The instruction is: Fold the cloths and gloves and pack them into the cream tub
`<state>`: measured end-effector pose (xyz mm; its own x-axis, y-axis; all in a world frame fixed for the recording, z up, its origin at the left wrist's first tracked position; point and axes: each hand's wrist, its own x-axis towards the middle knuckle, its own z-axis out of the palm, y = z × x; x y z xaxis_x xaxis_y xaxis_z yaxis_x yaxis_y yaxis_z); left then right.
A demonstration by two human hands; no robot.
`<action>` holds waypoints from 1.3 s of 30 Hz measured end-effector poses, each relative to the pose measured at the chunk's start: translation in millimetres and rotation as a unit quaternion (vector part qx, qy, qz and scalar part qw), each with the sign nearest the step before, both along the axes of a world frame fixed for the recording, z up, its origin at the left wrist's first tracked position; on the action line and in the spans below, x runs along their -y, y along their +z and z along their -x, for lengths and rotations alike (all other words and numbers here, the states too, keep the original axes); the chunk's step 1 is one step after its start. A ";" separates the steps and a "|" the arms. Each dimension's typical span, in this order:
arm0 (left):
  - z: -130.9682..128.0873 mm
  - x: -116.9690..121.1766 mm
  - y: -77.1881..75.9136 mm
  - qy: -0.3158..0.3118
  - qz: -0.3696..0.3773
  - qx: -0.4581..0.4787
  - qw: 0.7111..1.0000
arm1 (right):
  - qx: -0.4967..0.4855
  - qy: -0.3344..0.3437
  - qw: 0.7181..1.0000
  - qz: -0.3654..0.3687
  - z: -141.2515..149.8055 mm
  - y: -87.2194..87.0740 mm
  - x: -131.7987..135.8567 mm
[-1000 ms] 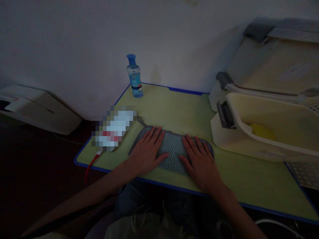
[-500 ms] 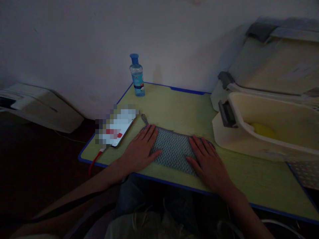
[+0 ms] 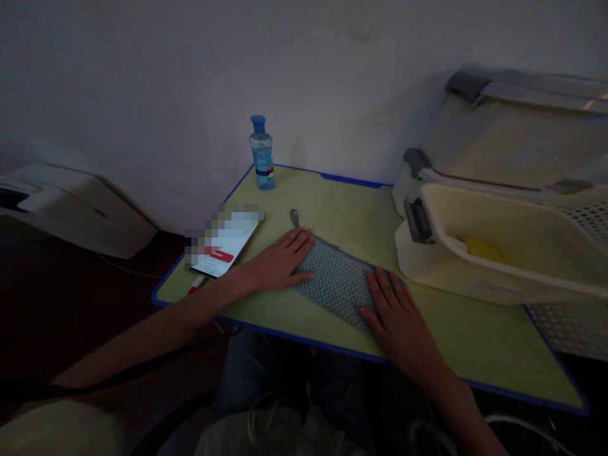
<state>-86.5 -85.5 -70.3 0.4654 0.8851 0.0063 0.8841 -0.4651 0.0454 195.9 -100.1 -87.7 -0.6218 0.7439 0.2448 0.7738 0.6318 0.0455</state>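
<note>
A grey-blue textured cloth (image 3: 335,273) lies folded into a flat strip on the table, slanting down toward the right. A small hanging loop (image 3: 294,218) sticks out from its far left corner. My left hand (image 3: 284,259) rests palm down on the cloth's left end, fingers stretched out and thumb apart. On the right end lies my right hand (image 3: 396,313), also flat, with its fingers spread over the fabric. The parts of the cloth beneath both hands are hidden.
A phone (image 3: 228,244) with a plugged-in cable lies left of my hands on the yellow-green table (image 3: 342,202). Behind stands a blue bottle (image 3: 263,161) near the wall. At right, a cream bin (image 3: 427,266) holds something yellow (image 3: 484,249); a white case (image 3: 90,209) stands far left.
My left hand and the cloth's left end have shifted away from me and slightly right, so the cloth lies more slanted. My right hand stays on its end. The camera view has shifted somewhat.
</note>
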 end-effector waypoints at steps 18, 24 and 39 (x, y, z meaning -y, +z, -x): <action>-23.9 9.5 11.3 -0.055 -0.041 0.016 0.998 | 0.034 0.125 0.990 -0.062 -35.2 8.0 50.4; -61.8 30.9 8.2 -0.059 -0.011 0.039 0.997 | 0.013 0.166 0.983 -0.081 -42.7 8.4 51.5; -32.6 52.7 6.0 -0.085 -0.007 0.068 0.994 | -0.160 0.219 0.962 0.028 -56.8 27.4 35.7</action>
